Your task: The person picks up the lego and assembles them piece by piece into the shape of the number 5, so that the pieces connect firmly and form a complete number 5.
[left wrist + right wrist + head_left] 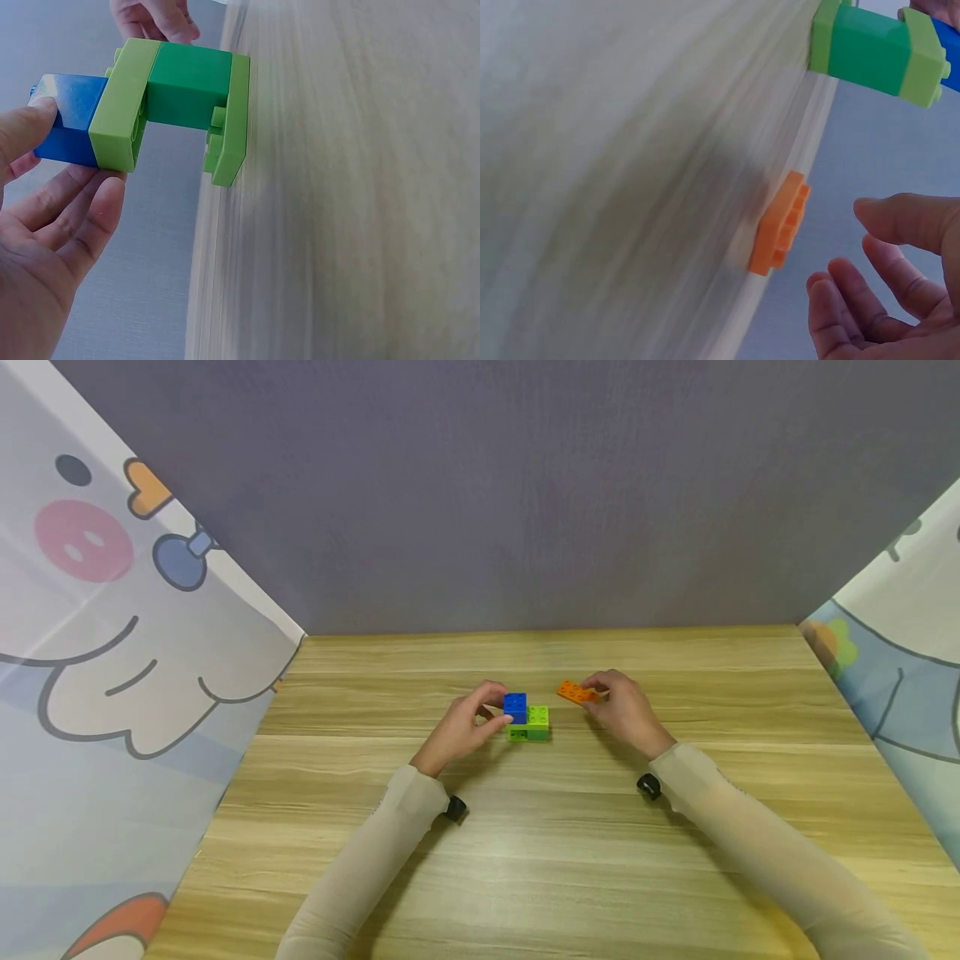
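My left hand (pixel 470 728) holds the blue brick (pixel 75 116) at the top of a small stack, its thumb pressed on the brick's side. Under the blue brick comes a light green plate (pixel 124 105), then a dark green block (pixel 190 84), then a second light green plate (pixel 238 124) at the table. The blue brick covers just one end of the upper plate. To the right of the stack, an orange studded plate (pixel 572 692) lies flat on the table, studs up. Over its right end hovers my right hand (pixel 900 277), thumb and fingers apart with nothing between them.
The wooden table (pixel 555 860) runs up to a grey back panel (pixel 555 493). Cartoon-printed panels stand along the left (pixel 150 693) and right sides. A black wrist device (pixel 455 809) sits at each cuff.
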A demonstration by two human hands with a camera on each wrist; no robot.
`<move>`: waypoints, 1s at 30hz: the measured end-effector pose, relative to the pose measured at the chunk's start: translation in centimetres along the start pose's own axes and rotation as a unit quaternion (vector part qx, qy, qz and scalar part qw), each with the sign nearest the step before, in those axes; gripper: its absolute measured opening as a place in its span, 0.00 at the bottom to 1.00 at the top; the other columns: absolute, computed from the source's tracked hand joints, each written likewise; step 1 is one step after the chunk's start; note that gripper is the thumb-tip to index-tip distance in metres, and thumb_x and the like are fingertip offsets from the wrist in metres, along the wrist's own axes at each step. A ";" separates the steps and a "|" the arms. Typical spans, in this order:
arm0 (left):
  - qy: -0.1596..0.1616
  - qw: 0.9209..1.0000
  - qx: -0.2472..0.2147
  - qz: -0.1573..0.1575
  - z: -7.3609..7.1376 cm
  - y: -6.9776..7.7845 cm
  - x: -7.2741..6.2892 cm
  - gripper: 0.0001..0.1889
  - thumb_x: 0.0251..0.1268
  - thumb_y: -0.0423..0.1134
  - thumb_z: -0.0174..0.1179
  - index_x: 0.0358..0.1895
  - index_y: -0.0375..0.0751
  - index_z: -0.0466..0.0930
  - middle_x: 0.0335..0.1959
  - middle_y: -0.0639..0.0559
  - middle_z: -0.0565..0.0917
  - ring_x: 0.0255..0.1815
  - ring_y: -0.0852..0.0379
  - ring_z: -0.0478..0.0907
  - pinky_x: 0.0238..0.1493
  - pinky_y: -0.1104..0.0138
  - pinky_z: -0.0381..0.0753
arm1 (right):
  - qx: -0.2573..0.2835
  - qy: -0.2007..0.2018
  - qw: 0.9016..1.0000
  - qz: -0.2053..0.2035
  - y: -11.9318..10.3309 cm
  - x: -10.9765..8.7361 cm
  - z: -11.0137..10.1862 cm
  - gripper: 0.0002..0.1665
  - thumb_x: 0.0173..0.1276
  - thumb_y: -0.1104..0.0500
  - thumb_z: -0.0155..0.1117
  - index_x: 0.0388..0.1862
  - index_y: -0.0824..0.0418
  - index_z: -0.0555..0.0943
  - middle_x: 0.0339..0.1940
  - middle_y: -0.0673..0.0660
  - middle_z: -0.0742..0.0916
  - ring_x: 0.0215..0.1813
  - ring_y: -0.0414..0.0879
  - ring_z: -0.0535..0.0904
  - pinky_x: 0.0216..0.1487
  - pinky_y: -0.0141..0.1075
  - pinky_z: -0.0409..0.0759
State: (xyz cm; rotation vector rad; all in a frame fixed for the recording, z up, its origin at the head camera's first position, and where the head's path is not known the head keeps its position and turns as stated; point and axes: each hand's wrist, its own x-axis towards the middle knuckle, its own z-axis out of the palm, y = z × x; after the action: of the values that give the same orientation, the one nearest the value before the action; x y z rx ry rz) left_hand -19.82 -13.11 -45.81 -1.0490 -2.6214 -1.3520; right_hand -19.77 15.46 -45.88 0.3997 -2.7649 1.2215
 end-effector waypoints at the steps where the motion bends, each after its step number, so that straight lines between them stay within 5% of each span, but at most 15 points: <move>1: 0.000 1.000 -0.001 0.000 0.0 0.0 0.0 0.17 0.67 0.41 0.59 0.56 0.47 0.69 0.50 0.52 0.80 0.49 0.63 0.77 0.41 0.70 0.79 | -0.004 -0.002 1.000 0.002 0.1 0.0 0.0 0.16 0.58 0.71 0.67 0.47 0.69 0.80 0.46 0.65 0.80 0.48 0.60 0.76 0.48 0.49 0.77; 19: 0.007 1.000 0.008 -0.020 0.2 0.7 0.0 0.18 0.65 0.38 0.61 0.55 0.44 0.70 0.50 0.53 0.77 0.49 0.56 0.76 0.40 0.69 0.79 | -0.050 -0.044 0.997 0.045 1.2 1.1 0.5 0.19 0.57 0.69 0.68 0.48 0.70 0.79 0.45 0.65 0.80 0.47 0.58 0.75 0.51 0.51 0.73; 30: 0.006 1.000 0.010 -0.020 0.3 1.1 0.1 0.18 0.65 0.37 0.61 0.56 0.43 0.69 0.48 0.54 0.77 0.47 0.60 0.75 0.43 0.66 0.79 | -0.062 -0.061 0.994 0.060 1.3 1.7 0.8 0.17 0.59 0.67 0.68 0.47 0.70 0.79 0.43 0.65 0.81 0.44 0.57 0.76 0.47 0.48 0.76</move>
State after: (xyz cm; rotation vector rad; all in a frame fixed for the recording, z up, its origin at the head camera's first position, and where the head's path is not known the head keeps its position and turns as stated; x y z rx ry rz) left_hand -19.19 -12.41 -45.17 -0.9882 -2.6549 -1.3325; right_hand -21.72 15.35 -47.01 0.3123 -2.9895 1.0752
